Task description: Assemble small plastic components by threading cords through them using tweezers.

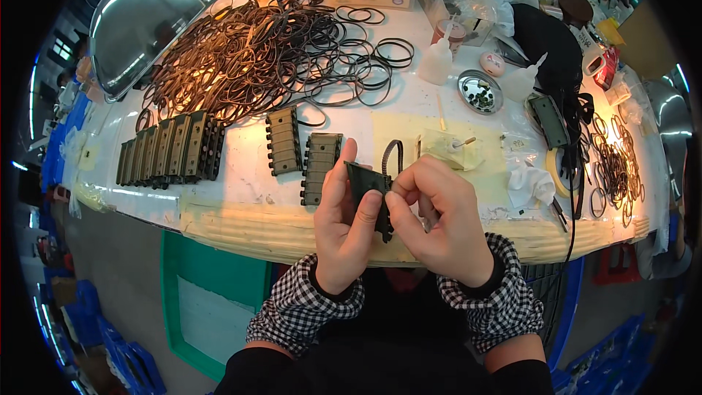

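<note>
Part [368, 189]: one dark ribbed plastic piece, held upright over the table's near edge, between both hands.
Band [393, 155]: one black ribbed loop, arching up from the part's top right.
Left hand [342, 219]: fingers closed around the part's left side, thumb pressed on its front face.
Right hand [439, 212]: thumb and forefinger pinched on the part's right edge, at the band's lower end; other fingers curled in.
Loose parts: two lie flat on the table [241, 205], one [284, 140] and another [322, 164], just left of the hands.
Row [172, 150]: about seven like parts stacked side by side, farther left.
Rings [278, 55]: a large heap of black bands behind, too many to count.
Bottles: two white squeeze bottles, [437, 61] and [521, 80].
Dish [480, 91]: one round metal one with small dark bits, between the bottles.
</note>
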### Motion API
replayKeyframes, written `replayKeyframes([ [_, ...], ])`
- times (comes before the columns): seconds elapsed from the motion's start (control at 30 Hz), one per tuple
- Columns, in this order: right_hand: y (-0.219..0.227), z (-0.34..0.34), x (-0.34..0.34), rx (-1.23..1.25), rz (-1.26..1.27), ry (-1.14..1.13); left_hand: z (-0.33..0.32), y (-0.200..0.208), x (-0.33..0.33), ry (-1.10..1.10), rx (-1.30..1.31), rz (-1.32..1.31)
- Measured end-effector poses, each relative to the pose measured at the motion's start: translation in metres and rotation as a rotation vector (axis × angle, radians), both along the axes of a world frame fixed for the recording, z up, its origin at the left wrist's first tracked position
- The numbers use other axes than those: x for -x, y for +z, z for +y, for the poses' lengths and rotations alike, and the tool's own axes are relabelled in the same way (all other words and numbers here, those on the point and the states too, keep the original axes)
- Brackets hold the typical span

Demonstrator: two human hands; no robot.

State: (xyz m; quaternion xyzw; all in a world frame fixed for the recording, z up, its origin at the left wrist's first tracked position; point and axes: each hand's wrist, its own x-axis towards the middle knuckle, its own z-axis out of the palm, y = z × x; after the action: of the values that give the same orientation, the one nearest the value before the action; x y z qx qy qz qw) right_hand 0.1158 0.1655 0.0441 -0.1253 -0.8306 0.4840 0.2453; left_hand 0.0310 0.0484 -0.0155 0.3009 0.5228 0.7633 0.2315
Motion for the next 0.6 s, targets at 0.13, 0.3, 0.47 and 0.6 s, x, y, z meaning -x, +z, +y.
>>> replayKeyframes([
  [0.13,-0.001,0.001,-0.002,-0.152,0.032,-0.032,0.002,0.001,0.001,-0.019,0.006,-0.007],
  [0.3,-0.004,-0.003,0.000,-0.127,0.098,-0.070,0.005,0.001,-0.001,0.027,-0.016,-0.021],
  [0.47,-0.009,-0.008,0.001,0.161,0.061,-0.065,0.005,-0.002,-0.002,0.072,-0.017,0.019],
  [0.6,-0.015,-0.009,0.001,0.414,0.072,-0.087,0.005,0.001,-0.004,0.065,-0.002,0.057],
])
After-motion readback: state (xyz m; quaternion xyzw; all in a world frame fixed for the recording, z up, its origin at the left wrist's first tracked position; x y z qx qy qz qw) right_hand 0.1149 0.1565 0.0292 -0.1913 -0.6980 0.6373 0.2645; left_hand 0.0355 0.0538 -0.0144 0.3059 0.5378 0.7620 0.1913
